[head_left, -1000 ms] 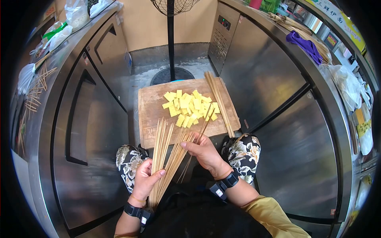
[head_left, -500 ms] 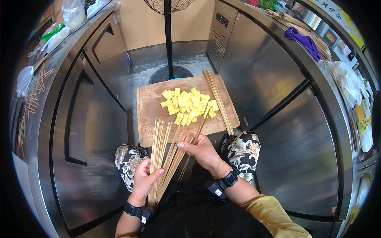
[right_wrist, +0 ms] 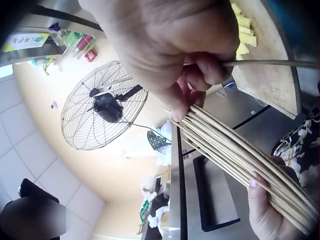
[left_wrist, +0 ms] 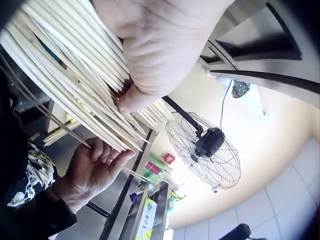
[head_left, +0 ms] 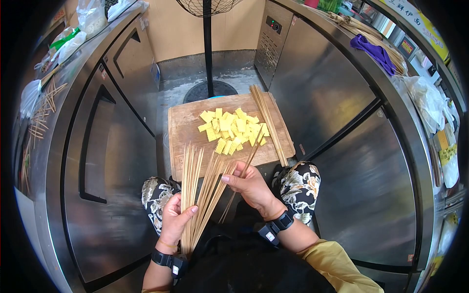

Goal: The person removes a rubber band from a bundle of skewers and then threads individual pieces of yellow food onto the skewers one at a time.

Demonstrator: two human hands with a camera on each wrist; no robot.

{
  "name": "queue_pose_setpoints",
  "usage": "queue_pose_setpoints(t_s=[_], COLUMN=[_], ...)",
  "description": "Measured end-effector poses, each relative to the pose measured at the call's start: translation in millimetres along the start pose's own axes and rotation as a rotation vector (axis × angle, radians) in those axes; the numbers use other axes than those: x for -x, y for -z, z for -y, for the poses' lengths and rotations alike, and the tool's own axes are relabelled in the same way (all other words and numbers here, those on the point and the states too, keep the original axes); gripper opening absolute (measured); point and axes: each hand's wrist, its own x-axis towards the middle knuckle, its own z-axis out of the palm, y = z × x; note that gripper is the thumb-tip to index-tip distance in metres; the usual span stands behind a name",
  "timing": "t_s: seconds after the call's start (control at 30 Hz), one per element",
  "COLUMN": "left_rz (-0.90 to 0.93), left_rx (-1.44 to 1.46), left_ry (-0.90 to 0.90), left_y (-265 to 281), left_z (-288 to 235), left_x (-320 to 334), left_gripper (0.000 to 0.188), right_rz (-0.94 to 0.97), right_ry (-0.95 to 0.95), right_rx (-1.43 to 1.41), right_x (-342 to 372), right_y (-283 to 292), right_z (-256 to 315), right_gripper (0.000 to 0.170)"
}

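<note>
A fanned bundle of thin wooden skewers [head_left: 189, 195] stands in my left hand [head_left: 175, 222], the thumb pressed across its lower part. At the right side of the fan, my right hand [head_left: 251, 188] pinches skewer tips between thumb and fingers. A darker pair of sticks [head_left: 254, 150] runs through the curled fingers of that hand. In the right wrist view, the thumb and a fingertip meet at the ends of the skewers [right_wrist: 240, 155]. Beyond the hands, yellow textured pieces [head_left: 227, 128] lie heaped on a wooden board [head_left: 183, 122].
More skewers [head_left: 268, 124] lie along the board's right side. Steel cabinets [head_left: 110, 161] flank both sides, with a purple cloth [head_left: 373, 52] and plastic bags [head_left: 425, 100] on the right counter. A fan [left_wrist: 210, 142] on a black pole stands behind the board.
The skewers in my left hand have spread into separate groups, and that hand has shifted slightly left. My right hand has stayed near the tips, and the darker sticks have tilted a little.
</note>
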Motion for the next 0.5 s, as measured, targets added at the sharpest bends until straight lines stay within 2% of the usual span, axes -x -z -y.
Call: queue_pose_setpoints(t_s=[0.5], left_rz=[-0.009], left_rx=[0.023], left_ry=[0.006], left_y=[-1.3], left_z=[-2.4], left_x=[0.7], left_gripper=[0.025], right_rz=[0.027], right_ry=[-0.025], right_rx=[-0.067], right_x=[0.9], right_y=[7.5], right_z=[-4.5], right_gripper=[0.011])
